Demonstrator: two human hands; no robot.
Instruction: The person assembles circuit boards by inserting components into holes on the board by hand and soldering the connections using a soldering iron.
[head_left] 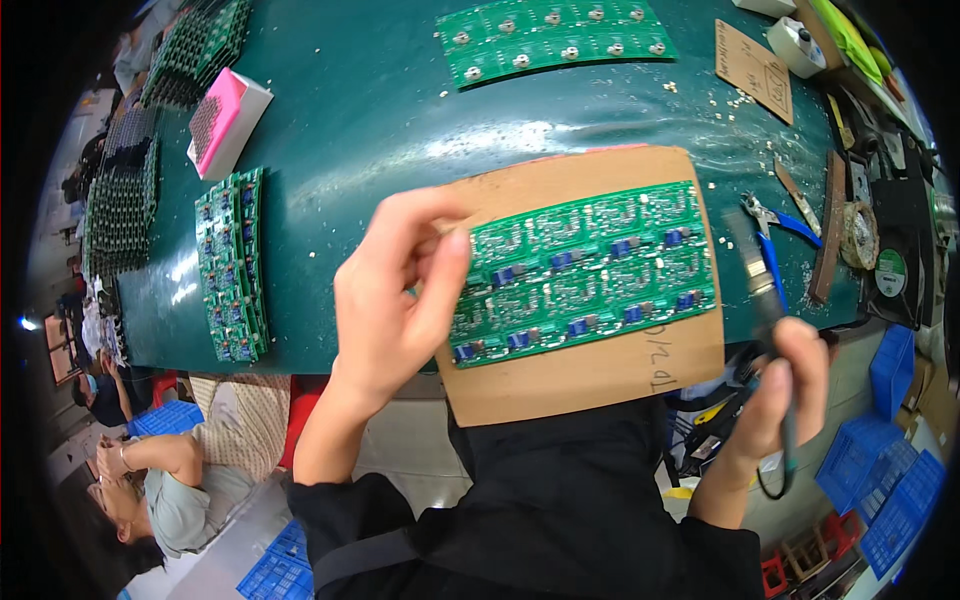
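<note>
A green circuit board panel (590, 270) with rows of blue components lies on a brown cardboard sheet (560, 395) at the table's near edge. My left hand (400, 290) is closed at the panel's left edge, thumb and forefinger pinched on its upper left corner. To the right of the cardboard, my right hand (785, 395) grips what looks like a soldering iron (762, 285) by its dark handle, metal end pointing up and away from me. That end is blurred by motion and stands apart from the panel. A black cord hangs from the handle.
Side cutters (765, 225) with blue handles lie at the right. Stacked boards (232, 265) and a white box with a pink pad (228, 122) stand left. Another green panel (555, 40) lies at the far side. A person (190, 480) sits at the lower left. Blue crates (870, 460) stand right.
</note>
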